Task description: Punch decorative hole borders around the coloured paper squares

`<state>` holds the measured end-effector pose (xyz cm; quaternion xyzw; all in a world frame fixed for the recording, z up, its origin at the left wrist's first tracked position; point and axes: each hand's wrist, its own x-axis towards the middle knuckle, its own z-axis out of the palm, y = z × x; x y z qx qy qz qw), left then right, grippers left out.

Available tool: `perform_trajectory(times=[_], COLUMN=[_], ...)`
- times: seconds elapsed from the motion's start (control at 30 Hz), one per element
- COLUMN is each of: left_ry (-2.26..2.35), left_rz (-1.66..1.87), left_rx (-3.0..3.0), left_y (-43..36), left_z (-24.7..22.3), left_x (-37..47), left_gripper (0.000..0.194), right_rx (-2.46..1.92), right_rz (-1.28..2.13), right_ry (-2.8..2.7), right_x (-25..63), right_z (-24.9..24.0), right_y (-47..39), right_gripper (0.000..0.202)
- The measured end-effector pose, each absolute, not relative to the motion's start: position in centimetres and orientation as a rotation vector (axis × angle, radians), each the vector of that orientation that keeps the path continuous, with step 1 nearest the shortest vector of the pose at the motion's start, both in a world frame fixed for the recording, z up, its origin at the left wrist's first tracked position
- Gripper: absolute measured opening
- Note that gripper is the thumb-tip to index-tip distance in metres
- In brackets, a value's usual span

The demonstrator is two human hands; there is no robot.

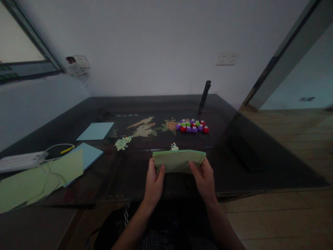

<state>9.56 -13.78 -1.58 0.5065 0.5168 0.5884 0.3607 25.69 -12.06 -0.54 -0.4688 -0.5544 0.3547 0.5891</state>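
Observation:
A pale green sheet-like piece [178, 162] with small marks along its edges is held over the near edge of the dark table. My left hand [155, 178] grips its left end, thumb on the near face. At the right end my right hand [203, 175] holds it the same way. Just beyond the piece lies a small heap of pale bits [174, 147]. A larger heap of pale green and yellow bits [123, 142] sits to the left. Red, purple and green eyed toys [194, 129] stand grouped behind, to the right.
Light blue sheets [95, 131] and green sheets [59, 170] lie at the left, beside a white power strip [22, 161] with a cable. A dark upright object [204, 97] stands at the back right. A black flat object [246, 152] rests on the right.

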Motion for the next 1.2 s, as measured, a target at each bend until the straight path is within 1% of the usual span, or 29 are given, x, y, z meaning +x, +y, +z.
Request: perform_trajectory(times=[0.17, 0.4, 0.63, 0.83, 1.03, 1.1, 1.2], left_ry=[1.347, 1.379, 1.469, 1.510, 1.324, 1.393, 1.649], left_rz=[1.463, 1.378, 1.386, 1.402, 1.289, 1.284, 1.197], left_rx=[1.292, 1.332, 1.388, 1.392, 1.176, 1.191, 1.380], left_y=[-14.2, -14.2, -14.3, -13.5, -11.5, -10.6, -9.4], left_z=[-2.5, -2.6, -2.0, -1.0, -1.0, -1.0, -1.1], left_x=[9.4, 9.4, 8.6, 6.6, 3.4, 1.8, -0.6], left_gripper=[0.024, 0.036, 0.029, 0.030, 0.046, 0.046, 0.037], right_rx=[-1.127, -1.296, -1.274, -1.219, -1.139, -1.113, -1.124], right_rz=[0.848, 0.820, 0.808, 0.857, 1.034, 1.061, 1.055], right_ry=[-1.337, -1.501, -1.529, -1.556, -1.485, -1.426, -1.374], right_x=[26.0, 27.1, 25.9, 24.4, 24.5, 25.0, 26.2], right_z=[-1.5, -2.9, -2.4, -2.0, -1.2, -1.0, -1.1], right_y=[-12.3, -12.7, -13.0, -13.1, -12.9, -12.7, -12.4], right_gripper=[0.026, 0.028, 0.027, 0.027, 0.031, 0.031, 0.030])
